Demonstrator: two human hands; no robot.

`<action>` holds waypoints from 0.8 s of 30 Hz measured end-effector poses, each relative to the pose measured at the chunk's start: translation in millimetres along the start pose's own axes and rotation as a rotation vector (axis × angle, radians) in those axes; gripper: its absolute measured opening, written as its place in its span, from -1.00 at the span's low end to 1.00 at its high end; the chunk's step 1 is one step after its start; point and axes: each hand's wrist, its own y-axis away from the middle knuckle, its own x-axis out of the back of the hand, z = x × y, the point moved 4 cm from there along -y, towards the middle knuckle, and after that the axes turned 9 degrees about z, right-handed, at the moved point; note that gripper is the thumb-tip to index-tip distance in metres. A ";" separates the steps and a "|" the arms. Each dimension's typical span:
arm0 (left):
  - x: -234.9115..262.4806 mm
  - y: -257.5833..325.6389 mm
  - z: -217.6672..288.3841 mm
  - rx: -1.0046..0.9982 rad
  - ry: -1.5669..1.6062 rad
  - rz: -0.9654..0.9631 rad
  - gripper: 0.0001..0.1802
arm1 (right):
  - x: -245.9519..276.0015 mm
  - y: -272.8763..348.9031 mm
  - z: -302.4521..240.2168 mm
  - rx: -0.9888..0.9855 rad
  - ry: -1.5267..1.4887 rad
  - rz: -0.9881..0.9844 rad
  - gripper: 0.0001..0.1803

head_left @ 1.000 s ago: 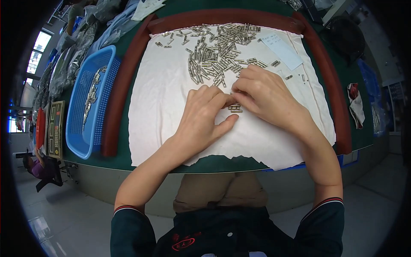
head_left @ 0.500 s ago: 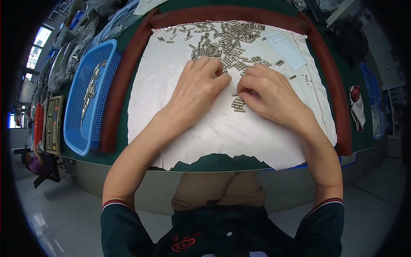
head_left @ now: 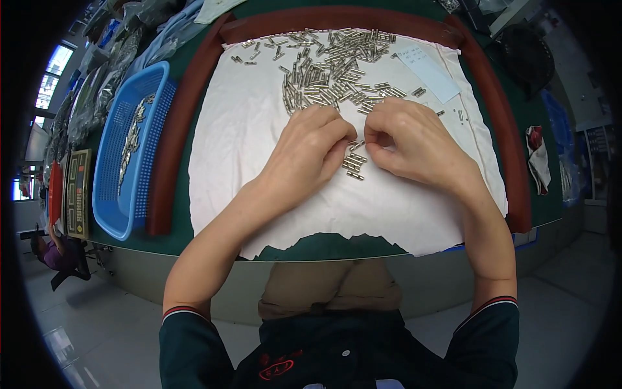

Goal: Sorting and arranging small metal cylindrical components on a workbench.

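A large heap of small shiny metal cylinders (head_left: 337, 68) lies spread on a white cloth (head_left: 223, 149). Nearer to me, a small cluster of the same cylinders (head_left: 354, 162) sits apart from the heap, in a short row. My left hand (head_left: 311, 146) is at the left of this cluster, its thumb and forefinger pinched together. Across from it, my right hand (head_left: 411, 136) has its fingers curled into a pinch. One tilted cylinder (head_left: 358, 144) shows between the two sets of fingertips; whether either hand grips it is hidden.
Dark red padded bars (head_left: 330, 19) border the cloth at the back and sides. On the left stands a blue perforated basket (head_left: 103, 188) with metal pieces inside. A pale blue paper slip (head_left: 431, 74) lies at the cloth's right. Far left, a person (head_left: 58, 253) sits.
My left hand has moved right and slightly nearer, beside the small cluster. The cluster has shifted a little left and tilted. More of the heap's near left edge shows.
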 end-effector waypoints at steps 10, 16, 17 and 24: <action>-4.0 0.4 -0.9 -0.043 -0.029 0.012 -0.74 | -2.5 1.6 0.9 0.044 -0.015 0.043 -0.89; 3.8 5.5 -0.8 0.066 0.095 -0.096 -0.72 | -1.9 3.8 -3.8 -0.019 -0.056 -0.234 -0.78; 4.3 5.7 -0.3 0.103 0.103 -0.132 -0.72 | -3.3 4.3 -4.4 -0.021 -0.055 -0.234 -0.78; 3.3 6.9 2.0 0.074 0.114 -0.144 -0.68 | -7.8 3.9 -7.1 -0.014 -0.063 -0.201 -0.78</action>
